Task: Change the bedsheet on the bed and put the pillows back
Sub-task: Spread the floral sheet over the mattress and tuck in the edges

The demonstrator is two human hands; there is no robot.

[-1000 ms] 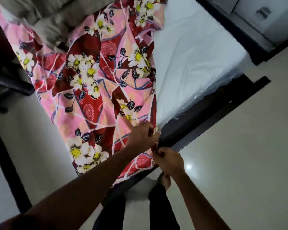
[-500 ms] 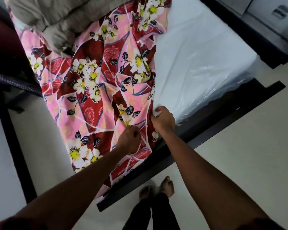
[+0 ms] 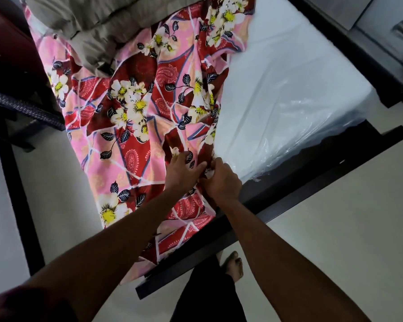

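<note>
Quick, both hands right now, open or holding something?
Left hand: open, fingers pressing on the pink and red floral fabric bedsheet.
Right hand: closed, gripping that bedsheet's edge.

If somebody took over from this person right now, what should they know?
Left grip presses on the floral bedsheet. Right grip pinches the bedsheet's edge beside it.
Bedsheet covers about half the mattress; the rest is bare and plastic-wrapped. Grey pillows lie on it at the far end.
Done: sheet partly laid. To do: spread it across, tuck, place pillows.
</note>
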